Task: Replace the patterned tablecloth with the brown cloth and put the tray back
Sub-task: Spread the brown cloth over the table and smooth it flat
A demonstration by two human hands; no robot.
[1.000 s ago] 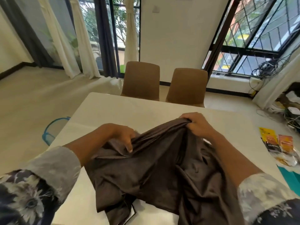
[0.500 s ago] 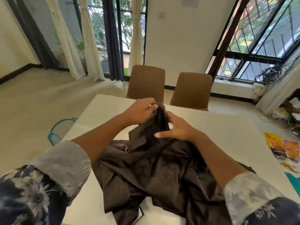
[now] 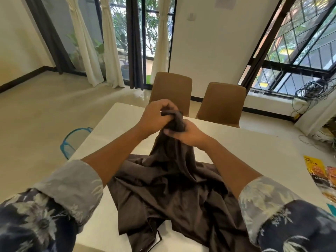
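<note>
Both hands meet above the bare white table (image 3: 236, 142): the left hand (image 3: 154, 117) clenches a gathered edge of the brown cloth (image 3: 172, 193), and the right hand (image 3: 185, 133), just below and beside it, pinches the same bunch. Beneath them the cloth trails down into a crumpled heap on the tabletop between the forearms. It looks thin, limp and slightly glossy, likely light and slippery, so corners or a hem probably give the surest hold for spreading.

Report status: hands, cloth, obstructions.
Left hand and right hand both clamped on bunched edge of dark brown satin cloth. Cloth heaped, unspread, on white table. Printed packets at table's right edge.
</note>
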